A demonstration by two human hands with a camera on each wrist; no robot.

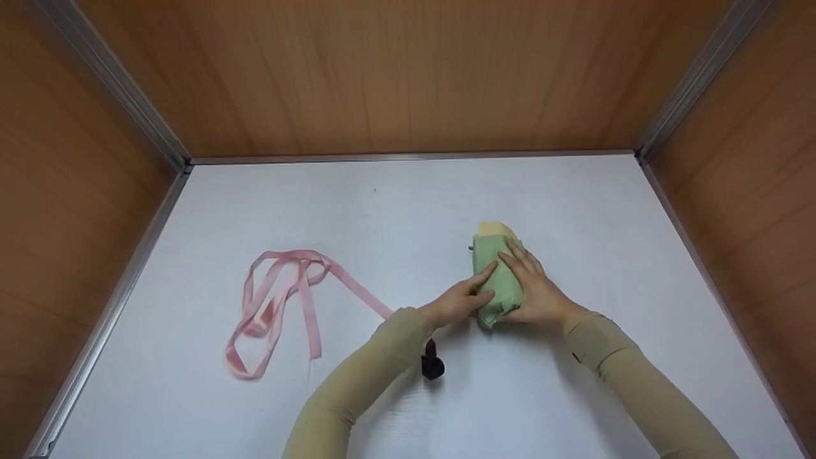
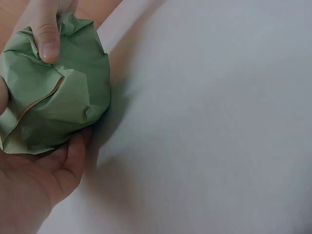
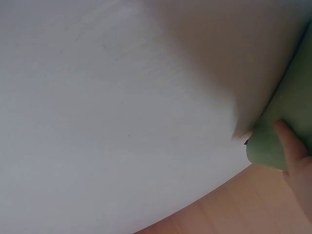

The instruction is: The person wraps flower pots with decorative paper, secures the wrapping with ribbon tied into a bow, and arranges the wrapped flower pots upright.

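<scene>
White table (image 1: 395,204): we see it bright in the head view, grey and dim in both wrist views.
Green bundle (image 1: 505,285): we see big, fuzzy shadows beside it.
Sleeves (image 1: 368,370): we see soft shadows under them, with light coming from above.
Black thing (image 1: 433,367): too dark for us to see its parts.
Table edge (image 3: 195,201): looks curved in our right wrist view.

Pretty plain white tabletop (image 1: 382,217), boxed in on three sides by brown wood-grain panels: a back wall (image 1: 408,76) behind the far edge, plus a left wall (image 1: 64,210) and a right wall (image 1: 752,191) along the side edges. Grey metal trim (image 1: 408,157) lines those three edges, and metal posts (image 1: 121,89) stand at both far corners. Light's kinda soft, with blurry-edged shadows on the white.
</scene>
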